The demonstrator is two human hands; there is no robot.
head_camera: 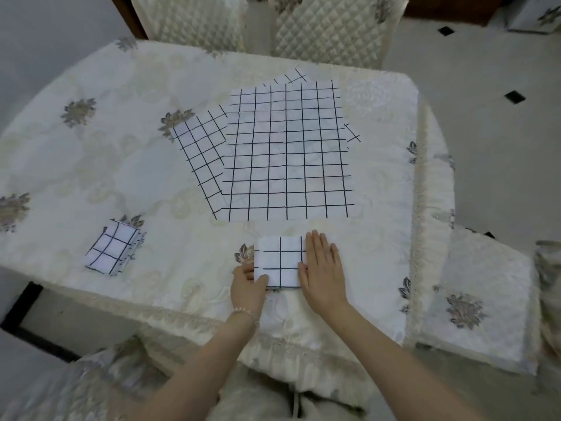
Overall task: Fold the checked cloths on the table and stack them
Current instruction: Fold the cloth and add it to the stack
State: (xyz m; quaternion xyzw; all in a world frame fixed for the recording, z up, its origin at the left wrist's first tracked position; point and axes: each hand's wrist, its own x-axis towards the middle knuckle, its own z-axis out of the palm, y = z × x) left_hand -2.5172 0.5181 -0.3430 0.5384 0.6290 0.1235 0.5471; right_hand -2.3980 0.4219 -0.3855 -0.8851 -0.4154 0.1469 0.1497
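Note:
A small folded white cloth with black checks (280,261) lies near the table's front edge. My left hand (247,287) pinches its near left corner, thumb on top. My right hand (321,268) lies flat with straight fingers on its right edge. Beyond it, a pile of unfolded checked cloths (288,153) is spread flat in the middle of the table, with a lower one (200,147) sticking out to the left. A stack of folded checked cloths (113,250) sits at the front left.
The table is covered by a cream embroidered tablecloth (121,165). Quilted chair backs (328,28) stand at the far side. A padded seat (473,299) is at the right, beside the table's edge.

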